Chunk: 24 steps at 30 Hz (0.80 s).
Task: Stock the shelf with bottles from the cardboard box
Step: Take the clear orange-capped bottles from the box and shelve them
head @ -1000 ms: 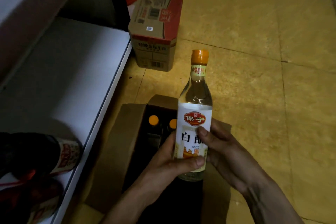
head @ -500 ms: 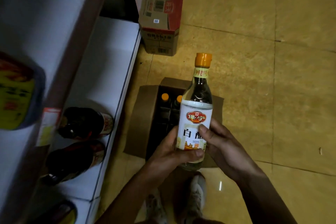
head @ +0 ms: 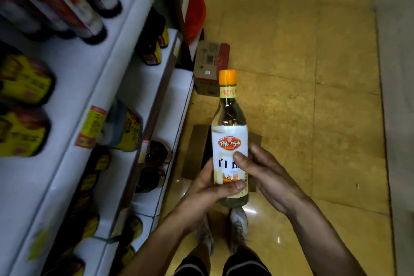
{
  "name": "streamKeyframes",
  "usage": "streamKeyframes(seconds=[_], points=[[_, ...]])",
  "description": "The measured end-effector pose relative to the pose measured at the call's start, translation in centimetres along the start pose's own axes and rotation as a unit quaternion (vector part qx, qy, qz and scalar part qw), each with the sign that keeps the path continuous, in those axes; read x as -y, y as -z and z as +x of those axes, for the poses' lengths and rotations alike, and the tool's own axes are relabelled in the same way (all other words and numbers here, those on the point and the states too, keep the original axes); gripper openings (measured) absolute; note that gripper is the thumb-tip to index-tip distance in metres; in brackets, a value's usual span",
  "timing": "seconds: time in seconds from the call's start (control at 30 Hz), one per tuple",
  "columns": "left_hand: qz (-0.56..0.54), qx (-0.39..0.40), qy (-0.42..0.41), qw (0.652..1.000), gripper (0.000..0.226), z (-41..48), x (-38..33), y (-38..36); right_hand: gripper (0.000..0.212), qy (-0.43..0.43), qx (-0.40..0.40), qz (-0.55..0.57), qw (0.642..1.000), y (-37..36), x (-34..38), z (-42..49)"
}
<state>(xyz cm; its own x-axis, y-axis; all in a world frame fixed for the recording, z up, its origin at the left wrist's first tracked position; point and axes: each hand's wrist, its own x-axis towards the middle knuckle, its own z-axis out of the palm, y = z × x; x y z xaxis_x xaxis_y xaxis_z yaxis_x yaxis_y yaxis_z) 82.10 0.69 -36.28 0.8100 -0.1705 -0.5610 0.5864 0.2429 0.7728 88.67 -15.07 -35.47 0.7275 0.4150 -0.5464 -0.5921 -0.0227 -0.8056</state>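
Observation:
A clear glass bottle [head: 229, 132] with an orange cap and a white label stands upright in the middle of the head view. My left hand [head: 208, 188] grips its lower part from the left, thumb across the label's foot. My right hand [head: 266, 175] holds it from the right, thumb pressed on the label. The open cardboard box [head: 197, 148] lies on the floor behind the bottle and is mostly hidden by it and my hands. White shelves [head: 74, 141] fill the left side in several tiers.
Dark bottles and yellow-labelled jars [head: 24, 78] stand on the shelves. A closed red and brown carton [head: 210, 65] sits on the floor by the shelf end, with an orange bucket [head: 196, 15] behind it. Yellow tiled floor [head: 313, 74] stretches to the right. My shoes [head: 237, 226] are below.
My view has risen: the floor and box are farther away and higher shelf tiers have come into sight. Both hands keep the same hold on the bottle.

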Motion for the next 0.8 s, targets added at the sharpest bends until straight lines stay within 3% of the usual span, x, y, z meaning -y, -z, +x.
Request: streamKeyframes(seconds=[0.43,0.8], points=[[-0.005,-0.109,-0.101,0.989,0.061,-11.3,-12.6,-5.5,0.047,0.130,0.135,-0.083,0.979,-5.1,15.5,-8.8],[-0.009,-0.156,-0.201,0.967,0.064,-17.2,-18.1,-7.8,0.045,0.203,0.212,-0.129,0.947,-7.9,22.3,-13.2]])
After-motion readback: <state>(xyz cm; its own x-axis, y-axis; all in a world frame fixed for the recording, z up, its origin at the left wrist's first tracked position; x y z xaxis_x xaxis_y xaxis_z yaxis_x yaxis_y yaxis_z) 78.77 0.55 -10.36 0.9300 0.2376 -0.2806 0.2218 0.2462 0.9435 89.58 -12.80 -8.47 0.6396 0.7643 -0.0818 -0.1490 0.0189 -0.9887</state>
